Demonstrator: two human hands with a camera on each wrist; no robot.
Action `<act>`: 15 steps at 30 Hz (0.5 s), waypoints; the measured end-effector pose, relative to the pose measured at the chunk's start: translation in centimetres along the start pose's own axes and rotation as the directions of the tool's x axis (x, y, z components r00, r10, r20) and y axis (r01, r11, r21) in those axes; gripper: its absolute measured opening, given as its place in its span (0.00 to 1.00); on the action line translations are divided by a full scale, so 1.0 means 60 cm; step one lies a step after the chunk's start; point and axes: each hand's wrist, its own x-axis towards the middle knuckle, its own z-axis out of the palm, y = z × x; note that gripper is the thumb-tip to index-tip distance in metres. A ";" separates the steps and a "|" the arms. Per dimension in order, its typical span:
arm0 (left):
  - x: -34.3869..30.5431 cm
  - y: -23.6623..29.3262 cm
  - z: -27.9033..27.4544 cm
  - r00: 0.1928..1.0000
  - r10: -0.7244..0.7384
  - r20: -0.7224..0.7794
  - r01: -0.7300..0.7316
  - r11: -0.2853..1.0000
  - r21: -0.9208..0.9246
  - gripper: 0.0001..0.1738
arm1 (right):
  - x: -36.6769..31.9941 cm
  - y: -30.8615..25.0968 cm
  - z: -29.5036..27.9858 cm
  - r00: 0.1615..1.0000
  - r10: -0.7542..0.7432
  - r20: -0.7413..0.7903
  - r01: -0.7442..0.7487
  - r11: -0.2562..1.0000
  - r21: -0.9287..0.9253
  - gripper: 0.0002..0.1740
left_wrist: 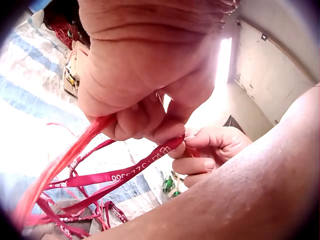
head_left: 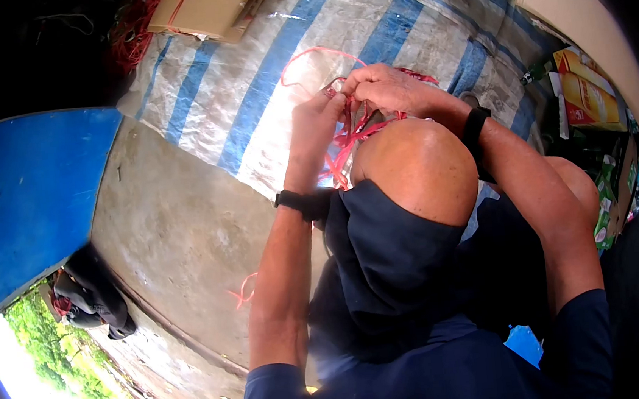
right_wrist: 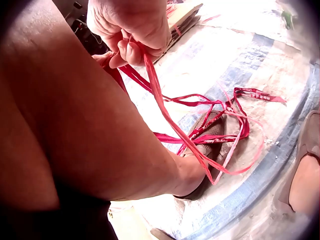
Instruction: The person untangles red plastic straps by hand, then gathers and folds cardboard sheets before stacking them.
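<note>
Close together above the raised knee, both hands work at a bundle of red strands. My left hand [head_left: 316, 120] pinches a dark red printed ribbon [left_wrist: 135, 172] with white lettering, and a strip of pinkish-red plastic twine [left_wrist: 75, 145] runs down from under its curled fingers. Just against it, my right hand [head_left: 389, 87] has its thumb and fingers curled at the ribbon's end, with red twine [right_wrist: 165, 112] hanging from its grip in a long loop. Loose ribbon lengths [right_wrist: 240, 120] drape over a brown shoe [right_wrist: 212, 127]. The exact crossing of the strands is hidden by the fingers.
A blue-and-white striped tarp [head_left: 263, 75] covers the ground ahead, beside bare concrete [head_left: 176, 212]. Flattened cardboard [head_left: 204, 8] and tangled red twine [head_left: 131, 45] lie at its far edge. To the right stand a yellow-red carton [head_left: 587, 89] and green bottles [head_left: 604, 197]; a blue panel [head_left: 31, 202] is left.
</note>
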 end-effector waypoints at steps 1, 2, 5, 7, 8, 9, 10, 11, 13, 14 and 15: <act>0.003 -0.003 0.000 1.000 0.000 -0.008 0.000 1.000 0.021 0.21 | 0.001 0.001 0.001 1.000 0.001 -0.001 -0.001 1.000 0.001 0.16; 0.005 -0.007 0.000 1.000 0.001 -0.015 0.000 0.999 0.042 0.21 | 0.002 0.001 0.002 0.998 0.042 -0.044 -0.043 0.999 -0.014 0.15; 0.008 -0.015 0.003 0.999 0.005 -0.040 -0.005 1.000 0.019 0.19 | -0.002 -0.004 0.005 0.988 0.094 -0.123 -0.099 0.994 -0.034 0.13; 0.005 -0.009 0.003 0.999 0.003 -0.035 -0.002 1.000 0.020 0.17 | -0.003 -0.006 0.006 0.982 0.107 -0.158 -0.114 0.993 -0.041 0.13; 0.004 -0.006 0.004 0.999 0.001 -0.032 0.000 1.000 0.023 0.15 | -0.001 -0.006 0.006 0.978 0.124 -0.166 -0.134 0.990 -0.054 0.12; 0.006 -0.009 0.004 1.000 0.003 -0.030 -0.002 1.000 0.022 0.15 | 0.001 -0.005 0.004 0.975 0.139 -0.175 -0.153 0.986 -0.067 0.12; 0.009 -0.012 0.004 0.999 -0.004 -0.043 0.004 1.000 0.015 0.14 | 0.006 0.007 0.003 0.974 0.139 -0.177 -0.153 0.986 -0.068 0.12; 0.012 -0.014 0.004 0.998 -0.010 -0.054 0.010 1.000 0.008 0.12 | 0.014 0.026 0.004 0.979 0.070 -0.190 -0.084 0.994 -0.068 0.11; 0.009 -0.003 0.001 0.999 -0.018 -0.039 0.019 0.999 0.033 0.12 | 0.020 0.033 0.003 0.978 -0.002 -0.207 -0.014 0.997 -0.072 0.11; 0.009 0.003 -0.001 0.999 -0.027 -0.026 0.028 0.998 0.057 0.12 | 0.022 0.036 0.000 0.980 -0.038 -0.194 0.014 0.992 -0.126 0.11; 0.010 0.000 -0.004 0.999 -0.024 -0.020 0.025 0.998 0.056 0.12 | 0.021 0.030 0.000 0.981 -0.073 -0.180 0.040 0.983 -0.178 0.11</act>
